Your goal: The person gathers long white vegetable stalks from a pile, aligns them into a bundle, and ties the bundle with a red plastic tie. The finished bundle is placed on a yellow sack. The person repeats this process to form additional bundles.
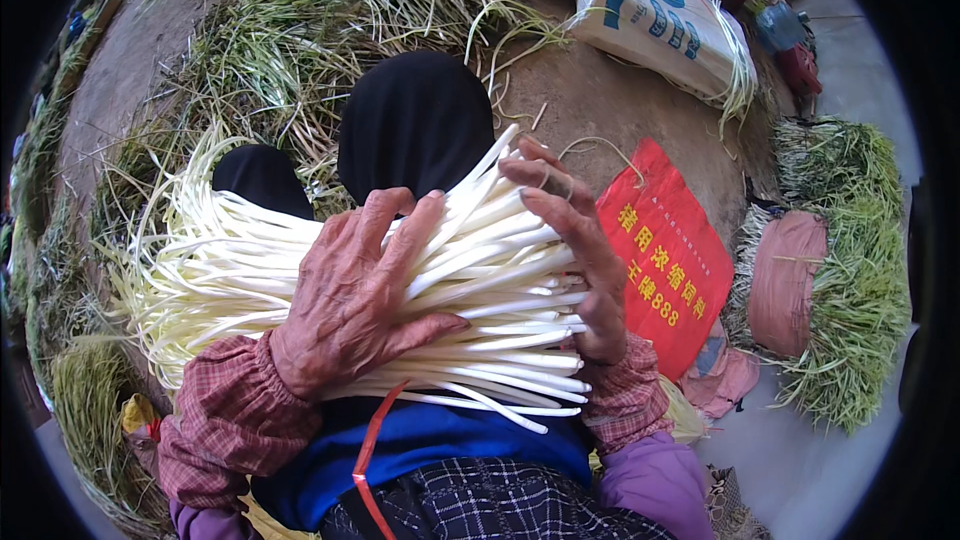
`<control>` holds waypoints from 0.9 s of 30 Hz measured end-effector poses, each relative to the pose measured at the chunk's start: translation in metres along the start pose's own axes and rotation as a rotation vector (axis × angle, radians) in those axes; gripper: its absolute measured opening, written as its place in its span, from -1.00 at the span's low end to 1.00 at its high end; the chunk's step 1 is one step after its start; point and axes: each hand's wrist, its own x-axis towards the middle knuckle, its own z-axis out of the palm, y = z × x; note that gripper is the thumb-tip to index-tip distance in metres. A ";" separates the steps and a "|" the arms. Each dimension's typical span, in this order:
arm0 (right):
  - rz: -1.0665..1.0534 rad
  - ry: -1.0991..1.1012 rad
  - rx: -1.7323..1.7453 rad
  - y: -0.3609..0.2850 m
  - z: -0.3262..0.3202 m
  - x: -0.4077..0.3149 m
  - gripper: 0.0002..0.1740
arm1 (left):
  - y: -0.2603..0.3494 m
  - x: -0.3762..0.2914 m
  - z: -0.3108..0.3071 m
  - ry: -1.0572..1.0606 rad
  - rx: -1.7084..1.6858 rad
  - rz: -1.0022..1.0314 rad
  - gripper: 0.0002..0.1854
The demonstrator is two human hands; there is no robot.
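Note:
A thick bundle of pale, blanched vegetable stalks [480, 292] lies across my lap, its cut ends to the right and its thin yellowish leaves to the left. My left hand [360, 285] rests on top of the bundle with its fingers spread over the stalks. Near the cut ends, my right hand [577, 240] is raised on its side with curved fingers, against the ends of the upper stalks. Its palm side is partly hidden. A red plastic strap [366, 450] hangs from under the bundle over my blue and checked clothing.
Loose green stalks [300, 37] are heaped ahead on the ground. A white printed sack [660, 22] lies at the upper right, a red printed sheet [667, 255] right of my hand. Farther right, leafy greens [847, 270] are wrapped with pink cloth [787, 281]. More greens [90, 397] stand at the left.

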 end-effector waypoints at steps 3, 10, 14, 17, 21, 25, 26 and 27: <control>-0.103 0.116 -0.016 -0.005 -0.015 -0.018 0.06 | 0.004 -0.001 -0.003 0.015 0.004 0.012 -0.07; 0.118 0.245 -0.060 -0.019 0.006 -0.009 0.09 | 0.005 -0.001 -0.009 0.048 0.062 0.048 -0.13; 0.080 -0.059 -0.260 -0.001 0.001 0.008 0.08 | -0.002 -0.009 -0.013 -0.029 0.113 0.038 -0.11; 0.063 -0.097 -0.112 0.000 -0.013 0.027 0.04 | -0.005 -0.012 -0.015 -0.027 0.104 0.053 -0.09; 0.005 -0.033 0.173 0.014 0.012 0.046 -0.19 | -0.008 -0.014 -0.012 -0.002 0.109 0.083 -0.11; -0.049 -0.163 -0.122 0.010 0.004 0.053 -0.20 | -0.007 -0.014 -0.012 -0.005 0.106 0.049 -0.15; -0.043 -0.091 -0.108 0.008 0.003 0.044 -0.11 | -0.008 -0.015 -0.011 0.003 0.116 0.054 -0.15; -0.060 -0.010 -0.112 0.002 -0.002 0.033 -0.02 | -0.010 -0.013 -0.010 0.016 0.118 0.067 -0.16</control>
